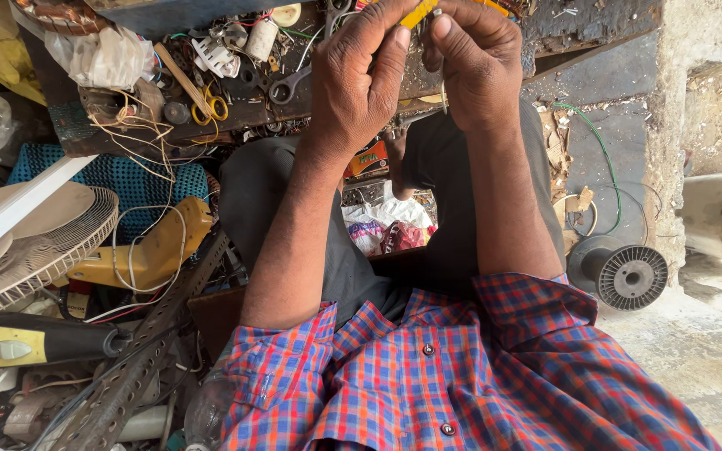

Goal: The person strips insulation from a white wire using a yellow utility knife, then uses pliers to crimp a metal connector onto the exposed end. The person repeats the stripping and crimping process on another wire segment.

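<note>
Head view. The left hand and the right hand meet at the top of the frame, above the person's lap, both closed in a fingertip pinch on one small yellow part. The left thumb and forefinger grip its lower end; the right fingers close on it from the other side. Most of the part is hidden by the fingers or cut off by the frame edge, so its kind cannot be told.

Beyond the hands, a cluttered surface carries a dark spanner, yellow-handled scissors and loose wires. An empty wire spool stands on the floor at the right; a fan guard lies at the left.

Judged step: fine two-handed work on the held part, seemingly twisting or fitting it. The next move calls for a steady pinch and small, controlled finger motion.
</note>
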